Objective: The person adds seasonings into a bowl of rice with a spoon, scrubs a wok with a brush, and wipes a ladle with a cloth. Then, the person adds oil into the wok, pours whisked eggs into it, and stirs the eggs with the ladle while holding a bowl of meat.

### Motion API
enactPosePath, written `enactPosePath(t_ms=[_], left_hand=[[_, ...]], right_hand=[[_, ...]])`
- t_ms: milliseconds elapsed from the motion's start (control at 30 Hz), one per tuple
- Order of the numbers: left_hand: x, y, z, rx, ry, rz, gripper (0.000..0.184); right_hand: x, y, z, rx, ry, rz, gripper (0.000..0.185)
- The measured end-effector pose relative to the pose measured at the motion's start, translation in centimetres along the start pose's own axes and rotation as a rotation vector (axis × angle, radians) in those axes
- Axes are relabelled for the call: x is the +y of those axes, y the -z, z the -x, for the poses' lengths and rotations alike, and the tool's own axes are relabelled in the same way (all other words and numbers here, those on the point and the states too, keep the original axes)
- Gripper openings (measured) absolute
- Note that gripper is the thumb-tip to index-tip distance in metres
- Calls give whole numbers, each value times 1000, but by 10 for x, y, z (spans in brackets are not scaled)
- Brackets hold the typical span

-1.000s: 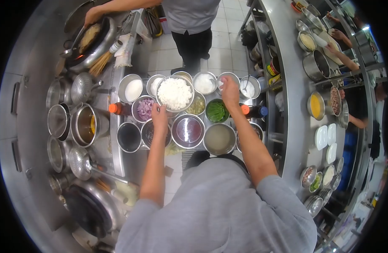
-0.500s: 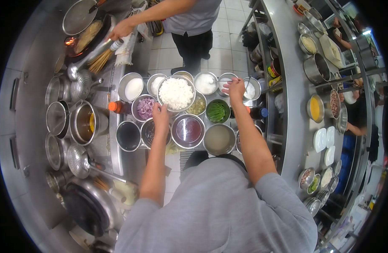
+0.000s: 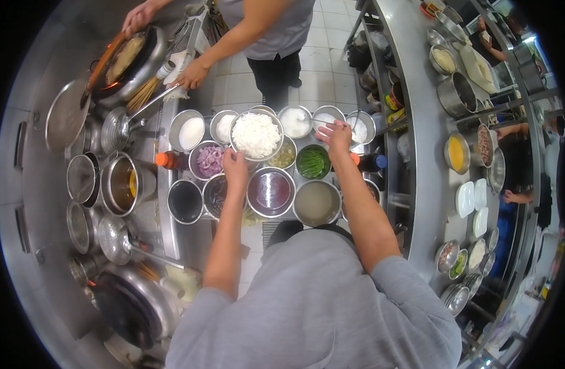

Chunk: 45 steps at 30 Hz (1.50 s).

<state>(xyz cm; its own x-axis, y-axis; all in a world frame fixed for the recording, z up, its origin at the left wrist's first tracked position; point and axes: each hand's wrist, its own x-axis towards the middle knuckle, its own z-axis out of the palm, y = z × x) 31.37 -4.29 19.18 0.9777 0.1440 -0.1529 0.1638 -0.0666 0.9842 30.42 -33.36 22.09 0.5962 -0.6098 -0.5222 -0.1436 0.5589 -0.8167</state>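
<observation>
Bowl rims: the round metal bowls stand packed close in the upper middle of the frame, with little room between their edges.
Room between the hands: the gap spans the bowl of chopped green vegetable (image 3: pixel 313 162) and part of the bowl of reddish liquid (image 3: pixel 271 192).
Outer edges: the left steel counter (image 3: pixel 170 230) runs just beside the leftmost bowls; the right steel counter (image 3: pixel 421 154) stands farther off, past the dark bottle with a blue cap (image 3: pixel 373 163). Tiled floor (image 3: pixel 335 58) shows above the bowls.
Rice bowl: the bowl of white rice (image 3: pixel 256 135) is at upper center, overlapping the bowl of chopped purple onion (image 3: pixel 209 160) in view; whether it rests on its neighbors cannot be told.
Left hand: the left hand (image 3: pixel 236 168) is pinched together on the rice bowl's lower left rim, the rice lying just above and right of it.
Right hand: the right hand (image 3: pixel 336 135), right of the rice bowl and apart from it, has thumb and fingers clamped on a thin spoon (image 3: pixel 321 121).
Spoon: it points left, over or beside the bowl of white seasoning (image 3: pixel 325 116); contact is unclear.
Co-worker: at upper left, one hand (image 3: pixel 194 74) grips the handle of a perforated skimmer (image 3: pixel 115 130).
</observation>
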Motion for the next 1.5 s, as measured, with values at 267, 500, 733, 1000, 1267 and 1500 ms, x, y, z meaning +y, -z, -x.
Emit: enactPosePath(t_ms=[267,500,733,1000,1267,1500], left_hand=[[-36,-7,-32,48,-125,-127,14],[1,-29,-10,19,225,216,13],[15,69,41,207,123,268,7],[21,114,63,314,148,193,12],[14,91,55,250,168,227,16],[10,77,46,202,164,164,12]], right_hand=[[-36,-5,43,-209,66,20,22],[-53,-28,46,-228,736,505,21],[4,-76,18,-433,368,493,22],[25,-105,15,-407,735,1074,20],[24,-100,4,-378,627,945,19],[25,-95,4,-353,558,952,20]])
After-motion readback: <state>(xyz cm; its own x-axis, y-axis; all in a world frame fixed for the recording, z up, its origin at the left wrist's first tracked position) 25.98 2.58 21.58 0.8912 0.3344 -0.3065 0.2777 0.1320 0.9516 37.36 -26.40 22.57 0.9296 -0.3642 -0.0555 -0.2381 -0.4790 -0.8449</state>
